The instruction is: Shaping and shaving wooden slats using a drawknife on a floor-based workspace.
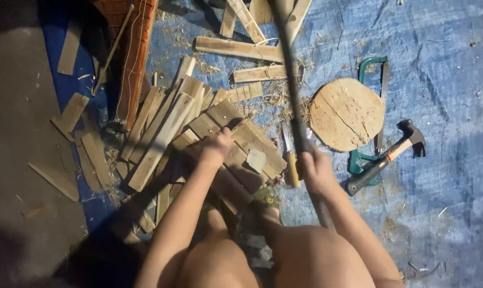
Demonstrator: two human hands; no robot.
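Two hands, right hand gripping long stick, left hand on planks

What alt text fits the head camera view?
A seated person's right hand grips a long dark stick, while the left hand rests on a pile of wooden slats on a blue tarp; a hammer lies nearby.

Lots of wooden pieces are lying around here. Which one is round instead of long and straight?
The flat round wooden disc, cracked across its face, on the blue tarp beside the black-headed hammer. The other pieces are straight slats and planks.
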